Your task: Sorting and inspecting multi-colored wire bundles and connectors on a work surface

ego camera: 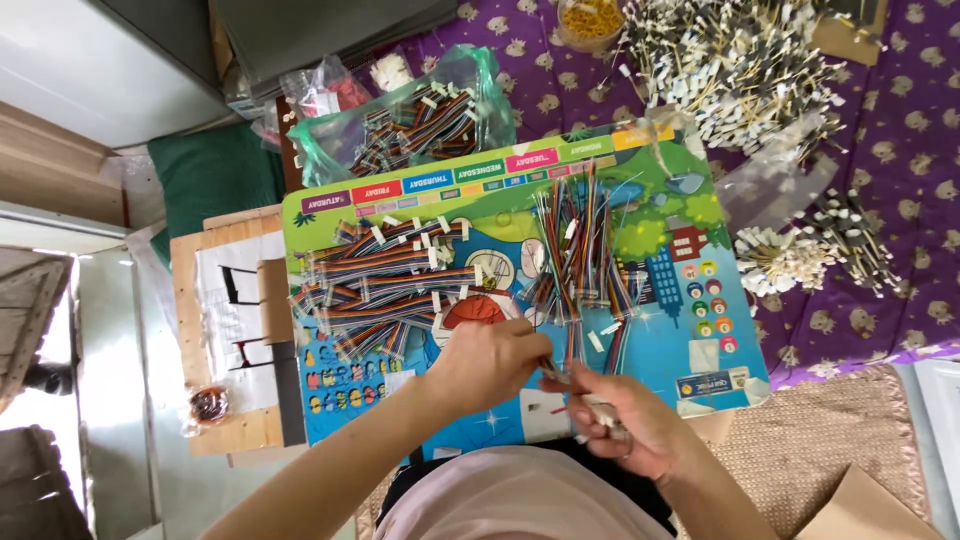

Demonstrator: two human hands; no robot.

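The person's left hand [490,362] and right hand [625,425] meet low over a colourful picture board [700,300] that serves as the working surface. Both hands are closed on 1 short rainbow ribbon-cable piece [572,352]: the left pinches it from the left side, and the right grips its lower end, with what looks like a slim white bit between the fingers, too small to identify.

Just above the hands lies a loose heap of upright cable pieces [580,245], and to the left sits a stack of tagged cable bundles [390,280] lying crosswise on the board. A green plastic bag [420,120] holding more cable rests beyond the board's far edge. Piles of white-tipped sticks [740,60] spread over the purple patterned cloth [900,150] to the right.

To handle the piece well, it seems wise to keep the strands flat and side by side, pinching close to the end being worked, so the wires do not fan apart or twist between the 2 hands.
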